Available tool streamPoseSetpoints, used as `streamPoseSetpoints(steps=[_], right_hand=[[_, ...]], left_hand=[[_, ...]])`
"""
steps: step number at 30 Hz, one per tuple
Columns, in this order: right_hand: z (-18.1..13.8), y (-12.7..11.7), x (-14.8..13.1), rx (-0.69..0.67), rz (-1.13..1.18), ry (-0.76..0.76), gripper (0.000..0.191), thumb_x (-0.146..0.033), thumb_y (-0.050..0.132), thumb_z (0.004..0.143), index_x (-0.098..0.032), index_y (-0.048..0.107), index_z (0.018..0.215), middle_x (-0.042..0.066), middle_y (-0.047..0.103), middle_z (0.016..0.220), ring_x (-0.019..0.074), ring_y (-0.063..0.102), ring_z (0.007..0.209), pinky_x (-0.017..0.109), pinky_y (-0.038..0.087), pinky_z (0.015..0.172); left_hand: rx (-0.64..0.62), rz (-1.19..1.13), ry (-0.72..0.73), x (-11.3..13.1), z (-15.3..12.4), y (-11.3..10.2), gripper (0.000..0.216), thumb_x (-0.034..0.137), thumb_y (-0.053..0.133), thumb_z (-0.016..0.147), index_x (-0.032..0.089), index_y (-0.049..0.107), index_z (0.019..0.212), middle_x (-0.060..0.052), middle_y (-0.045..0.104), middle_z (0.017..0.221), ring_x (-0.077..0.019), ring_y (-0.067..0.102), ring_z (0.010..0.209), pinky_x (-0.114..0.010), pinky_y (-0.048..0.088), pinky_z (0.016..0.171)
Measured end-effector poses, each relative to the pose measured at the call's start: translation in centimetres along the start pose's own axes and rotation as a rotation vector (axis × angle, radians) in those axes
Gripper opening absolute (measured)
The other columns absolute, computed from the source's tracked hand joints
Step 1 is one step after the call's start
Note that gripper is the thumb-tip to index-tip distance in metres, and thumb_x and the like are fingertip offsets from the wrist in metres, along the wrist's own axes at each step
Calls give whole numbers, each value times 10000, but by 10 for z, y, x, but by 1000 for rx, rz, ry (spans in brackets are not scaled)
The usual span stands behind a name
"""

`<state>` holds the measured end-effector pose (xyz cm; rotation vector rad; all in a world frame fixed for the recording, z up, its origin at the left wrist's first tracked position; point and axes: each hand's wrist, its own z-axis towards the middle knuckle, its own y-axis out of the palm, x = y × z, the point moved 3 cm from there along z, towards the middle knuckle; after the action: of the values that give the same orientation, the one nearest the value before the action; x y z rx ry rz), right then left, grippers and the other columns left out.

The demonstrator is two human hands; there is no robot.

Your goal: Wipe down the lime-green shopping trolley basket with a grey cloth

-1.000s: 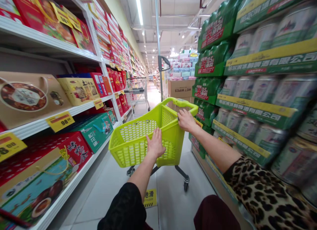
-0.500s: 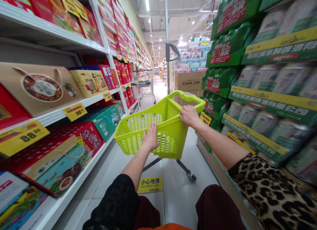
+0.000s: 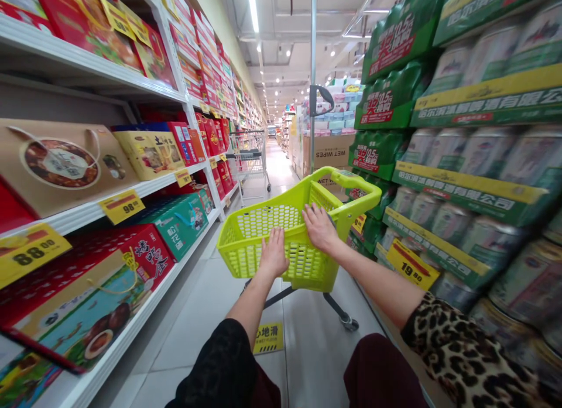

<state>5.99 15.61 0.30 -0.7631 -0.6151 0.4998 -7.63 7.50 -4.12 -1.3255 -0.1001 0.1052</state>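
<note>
A lime-green plastic shopping cart (image 3: 246, 261) with perforated sides stands crosswise in front of me, its handle to the right. My left hand (image 3: 274, 254) lies on the near side of its basket, fingers stretched up over the rim. Farther right, my right hand (image 3: 322, 229) rests on the same rim, fingers extended and slightly apart, near the inner divider (image 3: 325, 197). Neither hand wraps round the handle (image 3: 351, 180). The visible part of the basket shows no goods. Below it, dark legs end in a caster wheel (image 3: 349, 322).
Shelves of gift boxes (image 3: 65, 162) line the left side. Stacked beer can packs (image 3: 469, 180) crowd the right. Ahead are a metal cart (image 3: 250, 159), a pole (image 3: 312, 62) and wet-wipes cartons (image 3: 331, 150). A yellow wet-floor sticker (image 3: 268, 338) lies on the tiles.
My right hand has left the basket's rear corner by the handle and moved left along the rim. The green cart sits slightly farther right in view; my left hand stays on its side.
</note>
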Motion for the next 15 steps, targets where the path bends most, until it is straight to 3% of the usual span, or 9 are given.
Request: streamPoseSetpoints(steps=[2, 5, 10, 15], right_hand=[[-2, 2, -3, 20, -4, -21, 496, -106, 334, 850, -50, 396, 1339, 169, 351, 1423, 332, 275, 1309, 552, 238, 1028], [-8, -4, 15, 33, -28, -2, 485, -106, 311, 861, -73, 407, 1336, 155, 341, 1431, 341, 255, 1318, 605, 215, 1018], [-13, -14, 51, -21, -57, 196, 458, -134, 325, 869, -59, 454, 1302, 170, 386, 1402, 352, 312, 1280, 566, 249, 1016], [-6, -4, 25, -93, 3, 123, 454, -116, 324, 868, -34, 461, 1293, 189, 432, 1361, 326, 348, 1256, 485, 264, 1032]], left_hand=[[14, 8, 16, 3, 0, 2, 840, 197, 496, 679, 97, 113, 1420, -116, 138, 1515, -238, 75, 1396, -498, 177, 1102], [26, 8, 23, 6, 1, 6, 830, 188, 472, 683, 96, 105, 1422, -107, 124, 1519, -239, 61, 1397, -515, 168, 1102], [7, -23, 28, 13, 4, 9, 841, 185, 462, 673, 77, 94, 1422, -110, 107, 1521, -238, 39, 1399, -519, 155, 1106], [-41, -17, 33, 15, 7, 3, 837, 197, 469, 692, 93, 80, 1426, -107, 87, 1523, -241, 35, 1398, -522, 159, 1102]])
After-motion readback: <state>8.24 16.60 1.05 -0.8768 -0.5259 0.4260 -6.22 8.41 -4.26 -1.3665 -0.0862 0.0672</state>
